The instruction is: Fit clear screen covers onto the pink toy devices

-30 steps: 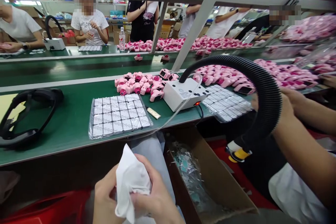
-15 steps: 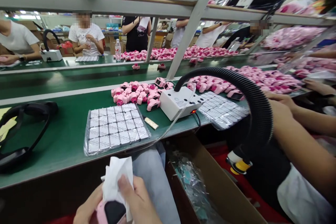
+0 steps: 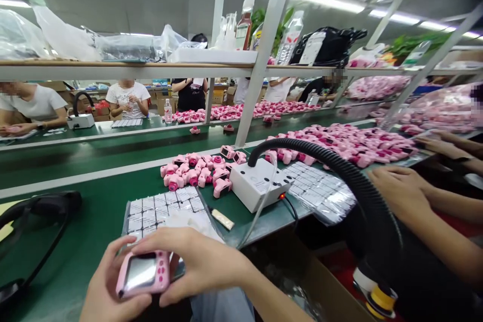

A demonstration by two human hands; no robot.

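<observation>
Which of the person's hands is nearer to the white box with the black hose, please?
The right hand. It grips the pink toy camera on the side towards the white box; the left hand holds the camera's far side.

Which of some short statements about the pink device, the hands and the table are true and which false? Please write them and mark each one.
1. Both hands, left hand and right hand, hold the pink device. True.
2. The device's screen faces the table. False: it faces up toward the camera.
3. A pile of pink devices lies beside the white box. True.
4. The hose on the box is white. False: it is black.
</observation>
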